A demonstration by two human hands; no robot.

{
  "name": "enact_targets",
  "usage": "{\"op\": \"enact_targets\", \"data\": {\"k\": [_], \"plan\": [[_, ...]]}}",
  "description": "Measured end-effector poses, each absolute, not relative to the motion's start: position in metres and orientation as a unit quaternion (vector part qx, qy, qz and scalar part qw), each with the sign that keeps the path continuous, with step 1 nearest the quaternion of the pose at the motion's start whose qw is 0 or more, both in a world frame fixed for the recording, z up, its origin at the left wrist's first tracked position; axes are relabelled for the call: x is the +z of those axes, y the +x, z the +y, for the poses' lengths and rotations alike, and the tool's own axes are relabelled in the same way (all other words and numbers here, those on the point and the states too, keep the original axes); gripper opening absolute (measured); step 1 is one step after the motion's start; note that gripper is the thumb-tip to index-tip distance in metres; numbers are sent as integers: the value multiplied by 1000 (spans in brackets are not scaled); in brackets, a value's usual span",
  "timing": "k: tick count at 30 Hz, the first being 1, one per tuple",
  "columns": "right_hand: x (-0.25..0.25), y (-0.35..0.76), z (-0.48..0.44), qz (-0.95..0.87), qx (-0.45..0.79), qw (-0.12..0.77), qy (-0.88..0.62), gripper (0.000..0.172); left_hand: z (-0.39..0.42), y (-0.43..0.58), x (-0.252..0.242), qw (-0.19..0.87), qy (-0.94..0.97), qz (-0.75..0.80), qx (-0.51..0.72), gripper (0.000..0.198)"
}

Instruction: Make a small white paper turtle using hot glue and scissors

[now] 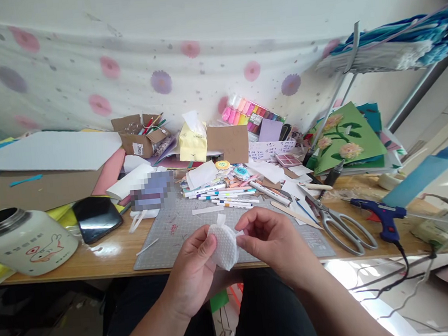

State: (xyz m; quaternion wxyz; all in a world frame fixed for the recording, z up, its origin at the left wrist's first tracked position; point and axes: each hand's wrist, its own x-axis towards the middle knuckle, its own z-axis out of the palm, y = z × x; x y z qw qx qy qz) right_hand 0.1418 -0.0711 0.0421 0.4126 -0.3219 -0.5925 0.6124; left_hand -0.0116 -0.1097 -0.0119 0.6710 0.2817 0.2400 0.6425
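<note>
A white, dimpled, rounded piece is held up over the front edge of the grey cutting mat. My left hand grips its left side, thumb on the near face. A small white tab sticks up from its top. At its right edge, my right hand is closed, thumb and index finger pinched on a small white bit whose shape is unclear. Behind the hands, several white markers lie on the mat among paper scraps.
Large scissors and a blue glue gun lie at the right. At the left are an open white flask and a black phone. A cardboard box and a yellow tissue pack stand behind.
</note>
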Motion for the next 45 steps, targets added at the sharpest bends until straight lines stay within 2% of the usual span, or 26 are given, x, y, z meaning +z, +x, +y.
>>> {"op": "enact_targets", "data": {"k": [3,6,8,9,11,13,15,22,27,29,32,35,36,38,39,45], "plan": [[41,142,-72,-618,586,409,-327,12,-110,-11,-11,670,272,244,646,8],[35,159,-62,-600,588,457,-292,13,-110,-9,-8,675,251,256,645,12],[28,184,-47,-610,521,491,-340,16,-109,-9,-7,682,230,261,643,16],[23,200,-39,-637,443,487,-402,19,-109,-9,-8,686,215,264,643,16],[12,235,-23,-708,207,372,-563,22,-108,-11,-9,690,183,272,645,15],[-1,264,-11,-751,7,176,-636,31,-108,-12,-11,687,162,271,655,14],[-14,283,-6,-756,-30,105,-645,36,-108,-13,-12,685,166,258,661,14],[-31,288,-2,-762,-1,80,-643,37,-110,-11,-4,692,204,237,651,24],[-29,289,7,-745,48,146,-649,17,-114,-14,-4,700,224,230,638,24],[-26,289,5,-725,75,203,-654,10,-116,-15,-4,698,235,231,635,25],[-15,280,-6,-676,150,357,-627,6,-116,-15,-2,694,249,248,629,24],[2,254,-29,-624,275,525,-510,12,-116,-11,-1,680,276,262,627,25],[8,243,-39,-592,358,584,-425,8,-116,-9,0,674,285,267,627,25],[20,217,-60,-564,504,589,-286,7,-116,-7,0,663,299,276,628,25],[24,204,-69,-555,534,583,-258,7,-116,-6,0,662,307,277,625,23],[25,159,-94,-602,502,567,-251,8,-119,-6,-2,660,320,271,623,17]]}}
